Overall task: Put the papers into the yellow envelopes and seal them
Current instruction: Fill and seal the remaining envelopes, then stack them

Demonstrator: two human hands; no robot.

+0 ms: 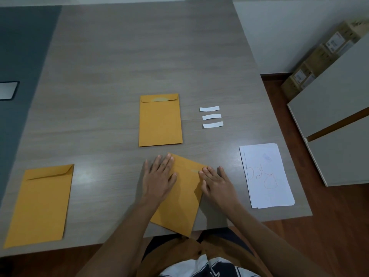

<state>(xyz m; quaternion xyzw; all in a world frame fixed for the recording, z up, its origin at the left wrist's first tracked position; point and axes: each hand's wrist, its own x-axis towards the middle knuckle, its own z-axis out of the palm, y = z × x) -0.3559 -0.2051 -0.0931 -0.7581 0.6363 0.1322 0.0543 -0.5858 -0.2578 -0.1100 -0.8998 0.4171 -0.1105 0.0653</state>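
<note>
So the person has both hands flat on the near envelope [183, 196], which sits tilted at the near edge of the table [119, 56], one corner hanging off toward them. The left hand [159, 176] presses the flap end with fingers straight and spread, and the right hand [216, 184] has straight fingertips on the flap's right side, so neither is gripping anything. Looks like the sealing step, pressing the flap down, though whether a paper is already inside can't be told. The stack of papers [267, 176] lies to the right, well apart. Another envelope [160, 120] sits farther back in the middle, a third envelope [40, 204] at near left, and three white strips [211, 116] lie far right of the middle one. Next move probably calls for sliding this one aside and grabbing a fresh sheet.
</note>
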